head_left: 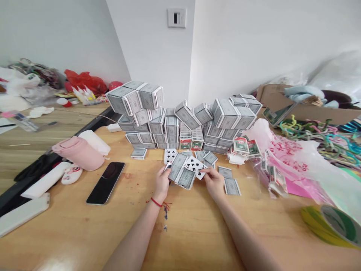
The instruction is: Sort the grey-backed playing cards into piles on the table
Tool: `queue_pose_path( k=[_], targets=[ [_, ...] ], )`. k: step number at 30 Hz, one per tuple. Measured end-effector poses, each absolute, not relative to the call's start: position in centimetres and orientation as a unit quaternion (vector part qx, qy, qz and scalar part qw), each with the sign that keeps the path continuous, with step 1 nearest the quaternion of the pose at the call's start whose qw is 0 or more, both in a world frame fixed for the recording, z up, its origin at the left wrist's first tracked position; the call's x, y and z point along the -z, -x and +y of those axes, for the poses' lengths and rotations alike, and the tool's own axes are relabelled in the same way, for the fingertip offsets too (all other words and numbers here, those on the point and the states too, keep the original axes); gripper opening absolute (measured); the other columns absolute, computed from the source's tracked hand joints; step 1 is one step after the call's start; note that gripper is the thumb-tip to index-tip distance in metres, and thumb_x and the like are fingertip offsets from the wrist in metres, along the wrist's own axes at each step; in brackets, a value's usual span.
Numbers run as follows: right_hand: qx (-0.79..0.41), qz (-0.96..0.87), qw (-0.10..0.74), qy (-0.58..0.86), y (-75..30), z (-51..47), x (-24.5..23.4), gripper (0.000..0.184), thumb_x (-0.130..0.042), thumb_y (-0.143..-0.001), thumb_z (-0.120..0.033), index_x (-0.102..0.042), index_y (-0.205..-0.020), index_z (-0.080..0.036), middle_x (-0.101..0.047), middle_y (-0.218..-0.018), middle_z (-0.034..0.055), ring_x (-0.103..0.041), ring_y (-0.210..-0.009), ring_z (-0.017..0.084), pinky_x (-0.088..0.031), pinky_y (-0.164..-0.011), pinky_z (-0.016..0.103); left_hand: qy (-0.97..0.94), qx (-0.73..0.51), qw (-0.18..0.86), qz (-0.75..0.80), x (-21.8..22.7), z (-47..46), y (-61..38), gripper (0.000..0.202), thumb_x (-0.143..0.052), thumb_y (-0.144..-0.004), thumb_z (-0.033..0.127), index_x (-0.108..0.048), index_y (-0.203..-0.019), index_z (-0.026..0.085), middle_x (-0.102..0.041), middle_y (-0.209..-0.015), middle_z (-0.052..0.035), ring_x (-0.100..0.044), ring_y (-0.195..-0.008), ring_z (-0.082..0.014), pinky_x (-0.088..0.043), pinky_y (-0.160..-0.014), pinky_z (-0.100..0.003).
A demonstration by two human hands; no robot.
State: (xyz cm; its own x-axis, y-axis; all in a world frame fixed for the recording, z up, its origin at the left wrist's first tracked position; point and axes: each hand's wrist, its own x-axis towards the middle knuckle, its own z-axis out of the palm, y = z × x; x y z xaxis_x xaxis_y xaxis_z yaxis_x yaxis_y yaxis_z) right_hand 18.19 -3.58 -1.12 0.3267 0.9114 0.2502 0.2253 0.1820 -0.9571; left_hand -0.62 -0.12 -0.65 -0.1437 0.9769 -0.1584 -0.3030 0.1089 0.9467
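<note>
My left hand (163,184) is closed on folded, interlocked playing cards (180,169) with grey patterned backs. In my right hand (213,182), fingers pinch the edge of a face-up spade card (194,166) that overlaps the folded cards. Just behind my hands, another spade card (170,154) lies face up on the table. Loose grey-backed cards (232,186) rest to the right of my right hand. Beyond them rises a structure of folded card blocks (166,130), stacked in several layers and uneven along the top.
On the left are a black phone (106,183), a pink bottle (80,152) and a white power bank (25,214). To the right lie red card boxes (241,145), a plastic bag (299,154) and a roll of yellow tape (318,224). A cardboard box (273,94) stands behind.
</note>
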Motion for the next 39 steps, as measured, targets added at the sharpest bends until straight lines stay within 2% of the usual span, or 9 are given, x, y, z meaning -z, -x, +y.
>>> queue_pose_path(
  k=[4,9,12,14,17,19,22,34,39],
  targets=[
    [-0.422,-0.48,0.559,0.528,-18.0,-3.7,0.7,0.011,-0.054,-0.065,-0.024,-0.063,-0.071,-0.021,-0.061,-0.064,0.0017,-0.054,-0.056,0.016,-0.043,-0.054,0.029,-0.35,-0.567,0.557,0.495,0.5,-0.2,0.6,0.029,-0.06,-0.063,0.028,-0.065,-0.089,0.015,-0.067,-0.084,-0.0048,-0.059,-0.086,-0.0204,-0.045,-0.071,-0.029],
    [-0.594,-0.425,0.538,0.422,-17.9,-3.7,0.4,0.029,-0.053,-0.064,-0.023,-0.059,-0.092,-0.021,-0.06,-0.072,0.0013,-0.056,-0.06,0.016,-0.047,-0.06,0.032,-0.384,-0.562,0.559,0.474,0.4,-0.2,0.7,0.032,-0.057,-0.068,0.026,-0.063,-0.098,0.017,-0.061,-0.109,-0.0068,-0.051,-0.107,-0.0221,-0.04,-0.088,-0.034],
    [-0.586,-0.393,0.555,0.44,-17.8,-3.5,0.5,0.04,-0.052,-0.069,-0.029,-0.049,-0.109,-0.024,-0.06,-0.076,0.0001,-0.055,-0.059,0.015,-0.046,-0.056,0.03,-0.426,-0.539,0.559,0.464,0.3,-0.4,0.6,0.034,-0.056,-0.07,0.025,-0.062,-0.102,0.018,-0.056,-0.116,-0.0065,-0.047,-0.112,-0.0215,-0.035,-0.094,-0.034],
    [-0.555,-0.407,0.561,0.46,-17.7,-3.3,0.7,0.044,-0.053,-0.071,-0.032,-0.044,-0.114,-0.026,-0.061,-0.078,0.0002,-0.056,-0.063,0.015,-0.045,-0.058,0.028,-0.461,-0.518,0.556,0.458,0.2,-0.6,0.5,0.033,-0.055,-0.071,0.025,-0.062,-0.103,0.018,-0.056,-0.117,-0.0064,-0.046,-0.113,-0.0208,-0.033,-0.096,-0.033],
    [-0.526,-0.439,0.558,0.469,-17.5,-3.1,1.0,0.033,-0.054,-0.073,-0.036,-0.049,-0.103,-0.023,-0.063,-0.078,0.0018,-0.057,-0.066,0.016,-0.044,-0.059,0.027,-0.501,-0.499,0.541,0.454,0.2,-0.8,0.4,0.034,-0.052,-0.075,0.027,-0.06,-0.106,0.019,-0.056,-0.117,-0.0066,-0.047,-0.112,-0.0203,-0.034,-0.096,-0.033],
    [-0.523,-0.437,0.555,0.476,-17.4,-3.2,1.1,0.026,-0.054,-0.073,-0.039,-0.05,-0.093,-0.022,-0.063,-0.075,0.0018,-0.056,-0.061,0.015,-0.043,-0.054,0.025,-0.522,-0.492,0.525,0.458,0.2,-0.9,0.4,0.035,-0.05,-0.076,0.027,-0.058,-0.109,0.018,-0.055,-0.118,-0.0068,-0.047,-0.112,-0.0202,-0.034,-0.097,-0.033],
    [-0.533,-0.425,0.544,0.488,-17.5,-3.2,1.2,0.026,-0.056,-0.071,-0.042,-0.049,-0.086,-0.021,-0.063,-0.069,0.0013,-0.055,-0.053,0.015,-0.041,-0.046,0.024,-0.55,-0.475,0.504,0.467,0.2,-0.9,0.5,0.036,-0.048,-0.077,0.027,-0.057,-0.111,0.018,-0.054,-0.119,-0.0066,-0.046,-0.113,-0.02,-0.033,-0.098,-0.033],
    [-0.518,-0.444,0.527,0.507,-18.7,-2.9,1.7,0.027,-0.061,-0.065,-0.041,-0.056,-0.081,-0.02,-0.064,-0.072,0.0038,-0.058,-0.064,0.019,-0.042,-0.053,0.028,-0.6,-0.423,0.485,0.475,0.7,-0.9,0.7,0.036,-0.044,-0.079,0.025,-0.055,-0.113,0.018,-0.054,-0.12,-0.0048,-0.048,-0.111,-0.0187,-0.034,-0.096,-0.032],
    [-0.532,-0.416,0.528,0.514,-18.4,-3.0,1.4,0.025,-0.06,-0.067,-0.038,-0.053,-0.081,-0.019,-0.062,-0.069,0.003,-0.056,-0.057,0.016,-0.041,-0.051,0.026,-0.606,-0.415,0.484,0.476,0.5,-0.9,0.7,0.038,-0.044,-0.079,0.025,-0.054,-0.115,0.018,-0.053,-0.121,-0.0048,-0.047,-0.112,-0.0187,-0.034,-0.096,-0.031]
  ],
)
